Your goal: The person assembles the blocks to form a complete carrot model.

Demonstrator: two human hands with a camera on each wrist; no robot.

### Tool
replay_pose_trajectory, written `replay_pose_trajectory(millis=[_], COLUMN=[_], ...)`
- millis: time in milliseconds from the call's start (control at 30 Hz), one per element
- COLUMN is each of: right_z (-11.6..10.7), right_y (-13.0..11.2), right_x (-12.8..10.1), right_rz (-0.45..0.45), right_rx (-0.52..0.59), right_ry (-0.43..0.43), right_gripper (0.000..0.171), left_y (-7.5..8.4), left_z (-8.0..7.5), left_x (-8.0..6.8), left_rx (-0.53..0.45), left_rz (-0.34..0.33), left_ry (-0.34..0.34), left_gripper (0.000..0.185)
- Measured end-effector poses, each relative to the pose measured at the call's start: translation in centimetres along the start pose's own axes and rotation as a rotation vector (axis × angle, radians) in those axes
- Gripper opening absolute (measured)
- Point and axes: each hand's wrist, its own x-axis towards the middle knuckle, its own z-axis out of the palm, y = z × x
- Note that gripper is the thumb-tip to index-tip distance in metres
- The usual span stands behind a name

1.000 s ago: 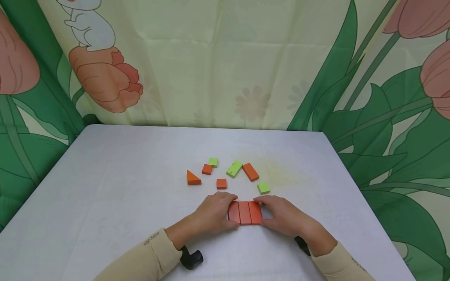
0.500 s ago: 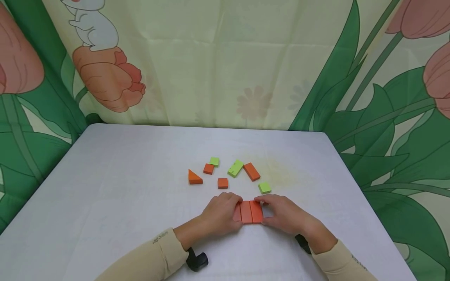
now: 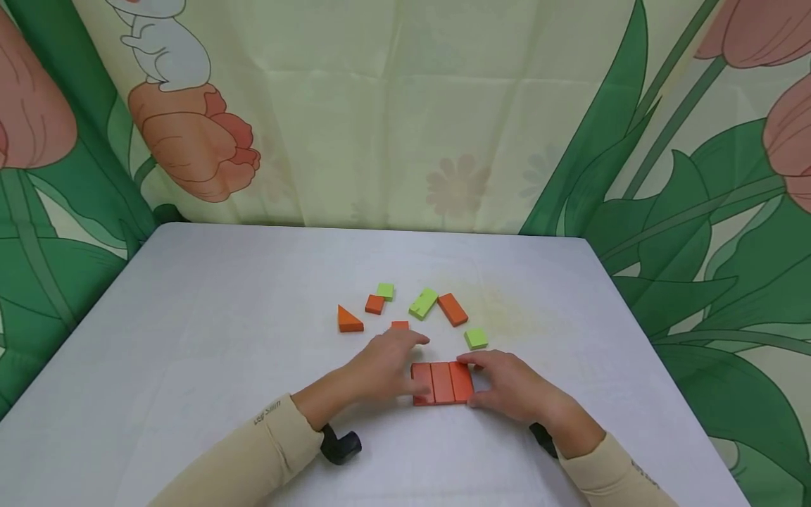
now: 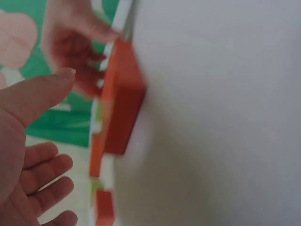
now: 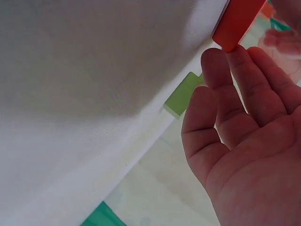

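Note:
Three red-orange rectangular blocks (image 3: 443,384) lie side by side, touching, on the white table. My right hand (image 3: 516,386) grips the rightmost block by its near and far ends, thumb at the near corner and a finger at the far one. In the right wrist view, fingertips of the right hand (image 5: 254,127) touch the end of that block (image 5: 237,23). My left hand (image 3: 379,366) is spread at the left side of the row, its thumb blurred near the leftmost block. In the left wrist view the left hand (image 4: 33,155) shows apart from the row, holding nothing.
Behind the row lie an orange triangular block (image 3: 349,321), small red-orange blocks (image 3: 374,304), a longer red-orange block (image 3: 453,310) and several green blocks (image 3: 423,303). One red-orange block (image 3: 400,324) is partly hidden behind my left hand. A printed curtain (image 3: 393,127) hangs behind the table.
My left hand first slid right over the leftmost block, then let go and moved back left with fingers spread. The right hand keeps its place at the row's right end.

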Motion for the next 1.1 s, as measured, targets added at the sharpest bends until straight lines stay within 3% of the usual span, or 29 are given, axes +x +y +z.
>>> replay_pose_trajectory(millis=[200, 367, 533, 733, 1100], right_z=[0.0, 0.1, 0.1, -0.1, 0.0], right_y=[-0.7, -0.9, -0.9, -0.8, -0.7], right_x=[0.3, 0.4, 0.3, 0.2, 0.0], right_rz=[0.085, 0.126, 0.135, 0.122, 0.113], right_rx=[-0.005, 0.001, 0.01, 0.012, 0.009], right_ry=[-0.022, -0.04, -0.042, -0.035, -0.023], right_gripper=[0.057, 0.057, 0.057, 0.057, 0.057], left_y=[-2.6, -4.5, -5.1, -4.3, -3.1], left_z=[-4.2, -5.8, -5.5, -4.5, -2.9], left_x=[2.1, 4.4, 6.7, 8.9, 11.0], left_rx=[0.015, 0.071, 0.035, 0.047, 0.157], left_rz=[-0.046, -0.13, -0.154, -0.149, -0.258], left_ry=[0.045, 0.028, -0.008, -0.036, -0.014], left_gripper=[0.064, 0.06, 0.059, 0.056, 0.052])
